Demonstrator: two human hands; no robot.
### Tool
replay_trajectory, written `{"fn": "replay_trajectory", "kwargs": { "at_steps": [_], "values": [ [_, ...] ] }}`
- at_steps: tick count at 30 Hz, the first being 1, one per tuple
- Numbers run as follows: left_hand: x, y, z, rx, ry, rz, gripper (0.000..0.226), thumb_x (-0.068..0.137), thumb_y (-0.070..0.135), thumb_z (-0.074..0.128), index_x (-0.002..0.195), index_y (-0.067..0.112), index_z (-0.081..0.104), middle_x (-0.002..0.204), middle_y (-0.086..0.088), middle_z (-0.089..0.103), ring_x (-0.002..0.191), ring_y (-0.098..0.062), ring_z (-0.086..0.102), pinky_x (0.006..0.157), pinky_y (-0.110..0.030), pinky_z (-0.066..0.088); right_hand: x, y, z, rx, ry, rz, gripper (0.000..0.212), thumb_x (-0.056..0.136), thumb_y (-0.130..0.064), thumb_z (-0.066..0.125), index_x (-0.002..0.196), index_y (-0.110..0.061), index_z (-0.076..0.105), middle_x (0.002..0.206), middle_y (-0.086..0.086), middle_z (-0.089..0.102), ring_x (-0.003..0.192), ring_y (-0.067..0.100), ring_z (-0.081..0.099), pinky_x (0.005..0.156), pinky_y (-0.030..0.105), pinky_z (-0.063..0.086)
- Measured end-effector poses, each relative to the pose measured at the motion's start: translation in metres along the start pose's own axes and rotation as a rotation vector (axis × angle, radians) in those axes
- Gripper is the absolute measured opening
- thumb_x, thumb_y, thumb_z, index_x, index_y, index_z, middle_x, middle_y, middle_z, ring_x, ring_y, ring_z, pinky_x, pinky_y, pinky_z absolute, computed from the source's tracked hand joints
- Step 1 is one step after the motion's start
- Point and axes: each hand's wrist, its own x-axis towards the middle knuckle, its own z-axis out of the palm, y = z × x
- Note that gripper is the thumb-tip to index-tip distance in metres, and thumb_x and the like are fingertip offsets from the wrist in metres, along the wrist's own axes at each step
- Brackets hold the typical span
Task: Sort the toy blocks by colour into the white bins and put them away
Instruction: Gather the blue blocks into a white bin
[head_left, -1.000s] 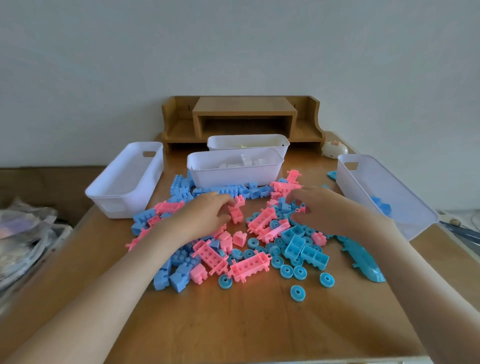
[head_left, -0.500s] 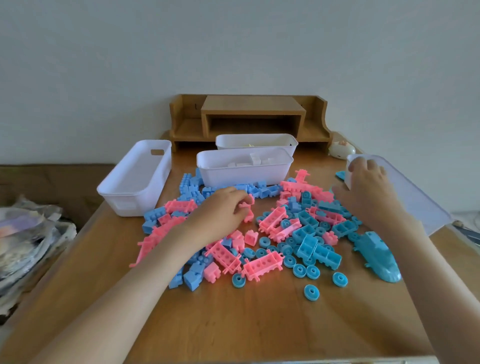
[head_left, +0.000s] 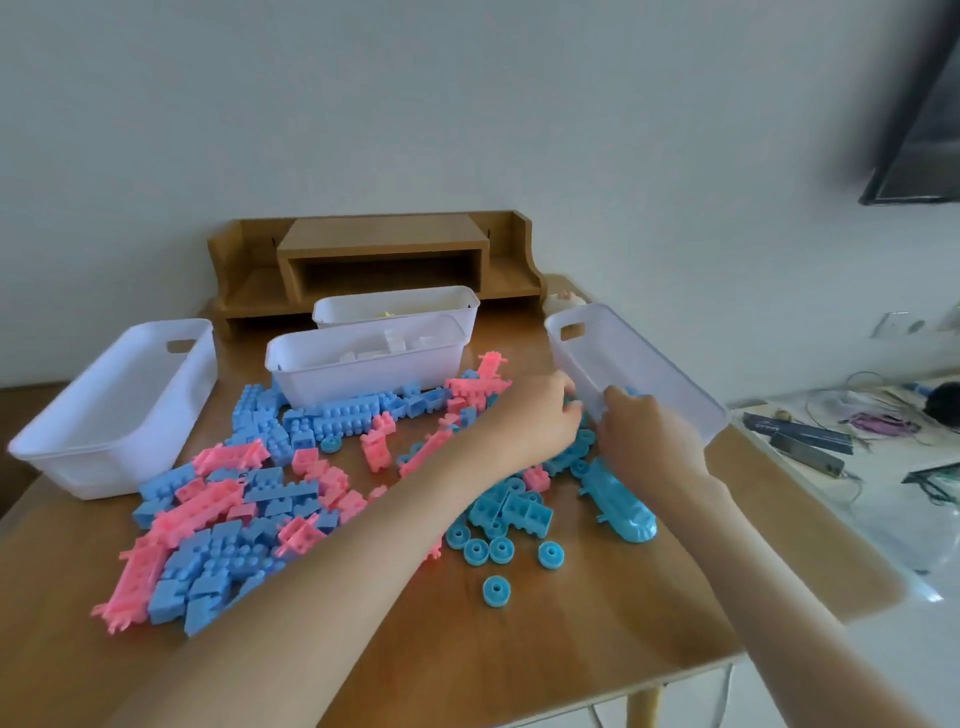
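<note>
At the far left of the desk (head_left: 519, 649) I see an empty-looking white bin (head_left: 130, 441) standing lengthwise. Just to its right sprawls the loose pile of pink and blue blocks (head_left: 234, 509), running from the near left edge up to the middle of the desk. Behind the pile a second white bin (head_left: 363, 379) holds a few white pieces, and a third bin (head_left: 457, 306) stands close behind that, in front of a wooden shelf unit (head_left: 379, 254).

The left forearm crosses over the pile, and the left hand (head_left: 530, 421) is down among turquoise pieces beside the near left corner of the right-hand bin (head_left: 670, 389). Its fingers are curled downward; I cannot tell whether they are pinching a piece. The right hand (head_left: 644, 436) sits just beside it, knuckles up, fingers bent against that bin's near wall with a bit of blue showing at the fingertips. I cannot tell whether it grips the bin, a block or nothing.

Below the two hands lie turquoise bricks (head_left: 514, 512), a scatter of turquoise wheels (head_left: 493, 551) and a turquoise boat-shaped toy (head_left: 618, 499). Off the desk's right side, a pale side surface (head_left: 883, 519) carries tangled cables and dark flat objects.
</note>
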Motion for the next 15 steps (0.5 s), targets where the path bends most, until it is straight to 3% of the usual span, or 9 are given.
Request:
{"fn": "replay_trajectory", "kwargs": {
  "at_steps": [5,8,9,11,13,15],
  "values": [
    [0.022,0.019,0.021,-0.365,-0.036,-0.314,0.021,0.098,0.021,0.039,0.111,0.009,0.05,0.096,-0.009,0.059,0.079,-0.019,0.058,0.057,-0.024,0.049,-0.014,0.0,-0.014,0.162,-0.099,-0.173,0.022,0.098,-0.02,0.035,0.109,-0.008,0.051,0.099,0.009,0.061,0.08,0.023,0.059,0.064,0.03,0.046],
    [0.028,0.026,0.028,-0.56,-0.094,-0.448,0.029,0.096,0.021,0.04,0.1,0.0,0.059,0.09,-0.018,0.067,0.08,-0.029,0.067,0.069,-0.034,0.059,-0.012,0.023,-0.018,0.437,-0.13,-0.186,0.027,0.097,-0.017,0.033,0.112,-0.009,0.054,0.097,0.014,0.064,0.084,0.03,0.059,0.069,0.032,0.043],
    [0.029,0.026,0.029,-0.533,-0.113,-0.427,0.03,0.096,0.02,0.04,0.101,-0.002,0.06,0.091,-0.02,0.069,0.082,-0.031,0.069,0.073,-0.036,0.059,-0.011,0.031,-0.021,0.494,-0.135,-0.195,0.03,0.097,-0.014,0.034,0.12,-0.012,0.053,0.096,0.013,0.065,0.086,0.029,0.06,0.072,0.03,0.045],
    [0.03,0.027,0.03,-0.407,-0.108,-0.305,0.025,0.094,0.013,0.039,0.093,0.002,0.061,0.083,-0.015,0.067,0.075,-0.027,0.068,0.067,-0.032,0.058,-0.008,0.046,-0.028,0.675,-0.103,-0.211,0.04,0.096,-0.007,0.032,0.13,-0.021,0.047,0.097,0.008,0.067,0.088,0.023,0.065,0.084,0.032,0.051],
    [0.031,0.028,0.03,-0.227,-0.032,-0.217,0.021,0.093,0.011,0.039,0.081,0.005,0.055,0.072,-0.008,0.056,0.069,-0.023,0.059,0.06,-0.031,0.049,-0.005,0.059,-0.037,0.912,0.005,-0.201,0.037,0.097,-0.004,0.032,0.123,-0.022,0.05,0.093,0.008,0.067,0.086,0.021,0.068,0.088,0.037,0.053],
    [0.034,0.027,0.033,-0.079,0.055,-0.196,0.02,0.093,0.012,0.038,0.084,0.002,0.053,0.072,-0.006,0.044,0.07,-0.022,0.047,0.061,-0.029,0.037,-0.003,0.069,-0.046,1.15,0.079,-0.193,0.024,0.1,-0.012,0.035,0.112,-0.021,0.054,0.086,0.011,0.067,0.08,0.024,0.07,0.082,0.039,0.056]
  ]
}}
